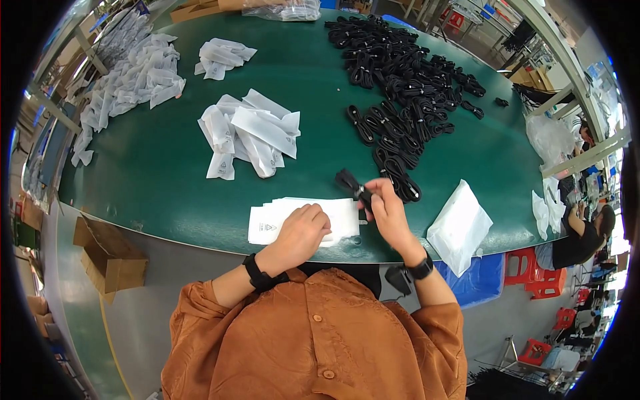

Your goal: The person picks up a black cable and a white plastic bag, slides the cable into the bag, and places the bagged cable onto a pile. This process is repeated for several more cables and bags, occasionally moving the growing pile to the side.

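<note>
A flat stack of white translucent bags [263, 228] lies at the table's near edge, in front of me. My left hand [303, 230] rests on this stack with its fingers curled against the top bag. Just right of the stack, my right hand [387, 212] is closed around a coiled black cable [349, 180], whose bundle sticks out to the upper left of the fingers. Beyond the stack sits a loose pile of filled white bags [250, 133]. Farther right and away from me, coiled black cables [393, 73] are heaped in a long spread.
A smaller group of filled bags [222, 57] and a larger heap [137, 77] lie far left. Beside my right forearm is a large white bag [460, 227], above a blue bin [475, 280]. An open cardboard box [110, 260] stands lower left. Another person [587, 227] sits at right.
</note>
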{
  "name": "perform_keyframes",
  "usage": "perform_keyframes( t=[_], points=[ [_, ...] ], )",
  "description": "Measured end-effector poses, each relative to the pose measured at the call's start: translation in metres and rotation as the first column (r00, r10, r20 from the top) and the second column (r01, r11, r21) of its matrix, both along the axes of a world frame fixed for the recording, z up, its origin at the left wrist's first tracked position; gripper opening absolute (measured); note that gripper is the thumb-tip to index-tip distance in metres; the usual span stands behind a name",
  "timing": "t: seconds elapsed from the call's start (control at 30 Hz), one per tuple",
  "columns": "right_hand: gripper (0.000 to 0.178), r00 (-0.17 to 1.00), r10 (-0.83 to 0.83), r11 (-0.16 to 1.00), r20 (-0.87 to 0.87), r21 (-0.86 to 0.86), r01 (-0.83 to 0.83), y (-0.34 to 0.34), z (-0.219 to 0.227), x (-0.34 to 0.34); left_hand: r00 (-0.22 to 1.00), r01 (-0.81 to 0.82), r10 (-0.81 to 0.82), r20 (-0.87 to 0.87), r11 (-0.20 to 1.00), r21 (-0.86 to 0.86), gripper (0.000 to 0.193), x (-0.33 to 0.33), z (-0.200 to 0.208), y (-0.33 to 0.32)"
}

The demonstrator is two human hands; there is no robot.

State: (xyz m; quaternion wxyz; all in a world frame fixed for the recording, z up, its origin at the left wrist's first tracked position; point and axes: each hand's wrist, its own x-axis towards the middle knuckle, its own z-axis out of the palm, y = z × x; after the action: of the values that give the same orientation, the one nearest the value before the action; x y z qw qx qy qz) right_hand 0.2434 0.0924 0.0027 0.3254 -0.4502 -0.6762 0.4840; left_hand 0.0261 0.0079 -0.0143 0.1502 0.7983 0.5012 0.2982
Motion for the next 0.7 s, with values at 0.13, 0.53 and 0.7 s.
perform_keyframes(
  t=[0.13,0.53,0.7],
  points=[
    [0.02,0.997,0.074,0.996,0.033,0.039,-0.075,-0.039,0.012,0.016,0.987,-0.062,0.064,0.149,0.998,-0.018,0.011,-0.004,-0.006,0.002],
    [0.018,0.951,0.263,0.952,0.166,-0.206,-0.227,-0.046,0.02,0.017,0.893,0.087,-0.034,0.449,0.991,-0.097,0.011,-0.009,0.006,-0.004],
    [0.017,0.955,0.281,0.953,0.098,0.088,-0.289,-0.048,0.01,0.007,0.941,0.137,-0.134,0.31,0.991,0.015,0.013,-0.012,0.017,-0.001]
  ],
)
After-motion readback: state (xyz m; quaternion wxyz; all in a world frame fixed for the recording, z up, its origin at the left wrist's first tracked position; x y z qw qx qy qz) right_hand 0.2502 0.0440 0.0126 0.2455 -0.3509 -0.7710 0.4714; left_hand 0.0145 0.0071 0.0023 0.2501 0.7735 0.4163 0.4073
